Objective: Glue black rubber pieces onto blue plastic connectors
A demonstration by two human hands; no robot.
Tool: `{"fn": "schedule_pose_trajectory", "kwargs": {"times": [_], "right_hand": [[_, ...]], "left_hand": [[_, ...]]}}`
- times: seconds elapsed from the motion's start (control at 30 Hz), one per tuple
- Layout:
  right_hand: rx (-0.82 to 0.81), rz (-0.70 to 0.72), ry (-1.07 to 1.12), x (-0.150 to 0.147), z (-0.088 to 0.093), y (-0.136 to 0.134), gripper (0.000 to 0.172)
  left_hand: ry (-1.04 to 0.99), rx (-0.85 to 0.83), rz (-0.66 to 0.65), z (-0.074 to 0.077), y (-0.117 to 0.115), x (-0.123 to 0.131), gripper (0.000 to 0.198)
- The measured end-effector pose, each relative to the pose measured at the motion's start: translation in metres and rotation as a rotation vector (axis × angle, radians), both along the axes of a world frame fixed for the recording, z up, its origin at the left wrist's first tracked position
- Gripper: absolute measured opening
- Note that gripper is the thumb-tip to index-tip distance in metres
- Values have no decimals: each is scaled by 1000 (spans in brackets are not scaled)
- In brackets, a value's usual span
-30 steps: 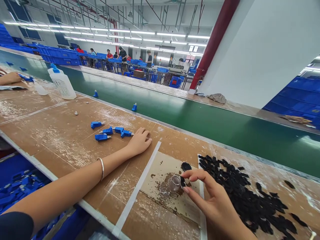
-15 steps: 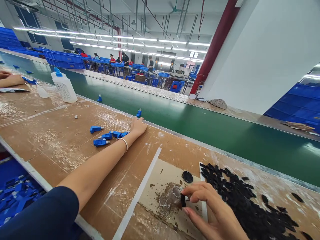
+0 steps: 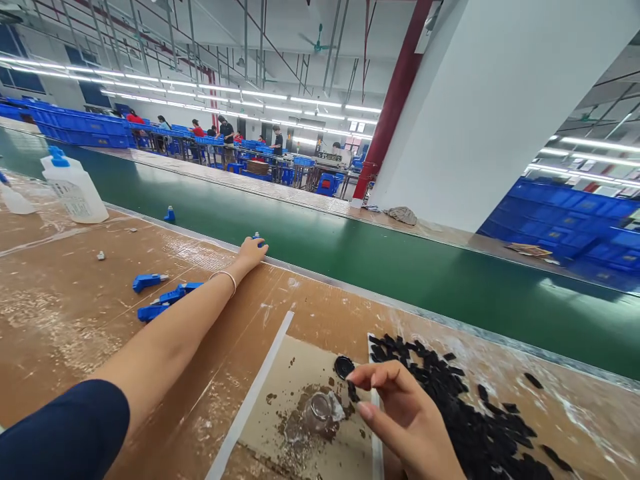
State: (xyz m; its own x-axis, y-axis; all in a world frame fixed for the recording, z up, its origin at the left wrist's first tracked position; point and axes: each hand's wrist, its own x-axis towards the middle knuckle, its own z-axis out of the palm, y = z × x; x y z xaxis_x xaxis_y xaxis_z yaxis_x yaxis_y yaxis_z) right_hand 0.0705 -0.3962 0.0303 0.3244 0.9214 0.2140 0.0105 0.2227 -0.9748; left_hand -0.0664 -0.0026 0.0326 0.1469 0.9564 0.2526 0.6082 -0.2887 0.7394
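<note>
The right hand (image 3: 420, 427) pinches a black piece (image 3: 353, 392) beside the clear jar (image 3: 319, 408), where a slackened pinch could drop it onto stained cardboard (image 3: 283, 383); the left hand (image 3: 251, 252) covers a blue part (image 3: 257, 235), grip undeterminable.

Tube lights (image 3: 264, 95) glow beyond a red pipe (image 3: 399, 87) and a broad white pillar (image 3: 475, 113).

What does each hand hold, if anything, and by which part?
The right hand pinches a small black piece, seemingly by its ends. Whether the left hand grips the blue piece it partly covers cannot be told.
</note>
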Motion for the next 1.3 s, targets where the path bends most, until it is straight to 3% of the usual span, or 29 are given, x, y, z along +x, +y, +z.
{"fn": "schedule_pose_trajectory", "kwargs": {"times": [0.13, 0.27, 0.3, 0.37, 0.43, 0.5, 0.6, 0.8, 1.3], "right_hand": [[-4, 76, 246, 3, 5, 1, 22], [30, 125, 308, 5, 7, 0, 20], [37, 137, 327, 4, 8, -1, 20], [43, 161, 356, 2, 10, -2, 22], [49, 168, 359, -2, 12, -4, 23], [74, 153, 322, -6, 13, -6, 22], [150, 105, 169, -11, 14, -8, 21], [226, 38, -141, -17, 13, -10, 24], [333, 39, -658, -12, 22, -9, 22]], "left_hand": [[-228, -43, -79, 15, -50, -1, 30], [-391, -189, -282, 23, -144, -6, 42], [-437, -259, -361, 23, -171, -9, 49], [-724, -585, -564, 22, -220, -17, 59], [-821, -819, -672, 21, -257, -25, 51], [-851, -930, -745, 21, -280, -31, 40], [-862, -1006, -844, 21, -292, -36, 35], [-884, -1113, -1000, 22, -296, -37, 42], [-930, -1185, -911, 22, -303, -38, 29]]}}
